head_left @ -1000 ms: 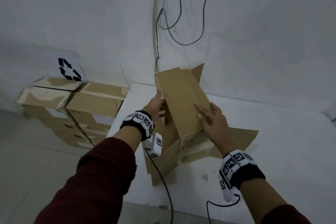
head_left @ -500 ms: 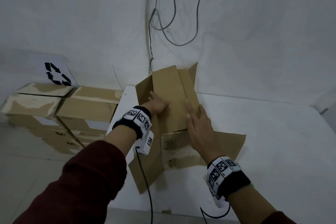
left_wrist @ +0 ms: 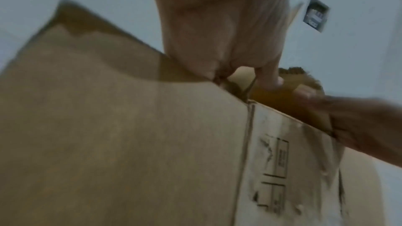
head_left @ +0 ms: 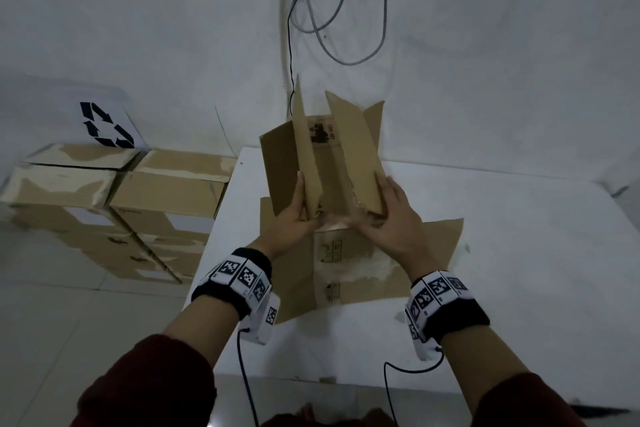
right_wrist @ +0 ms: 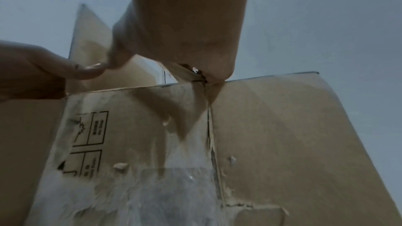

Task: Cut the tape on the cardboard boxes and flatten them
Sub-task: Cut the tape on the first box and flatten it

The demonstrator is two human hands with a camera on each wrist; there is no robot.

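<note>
A brown cardboard box (head_left: 325,163) lies opened out on the white table (head_left: 519,288). Its near flaps (head_left: 346,274) are flat and its far panels stand up in a V. My left hand (head_left: 301,208) grips the near end of the left upright panel. My right hand (head_left: 381,215) grips the right panel's near end. In the left wrist view my left hand (left_wrist: 239,75) curls over the cardboard edge (left_wrist: 130,143), with the right hand (left_wrist: 359,126) beside it. The right wrist view shows my right hand (right_wrist: 174,61) pinching the fold above torn clear tape (right_wrist: 174,186).
Several taped cardboard boxes (head_left: 138,198) are stacked on the floor left of the table, under a recycling sign (head_left: 105,125). Cables (head_left: 325,28) hang down the white wall behind the table. The table's left edge (head_left: 221,218) runs close beside the box.
Both hands left the flat top of the panel and came nearer, each taking hold of a panel. The far panels now stand apart and upright, and printed marks show inside.
</note>
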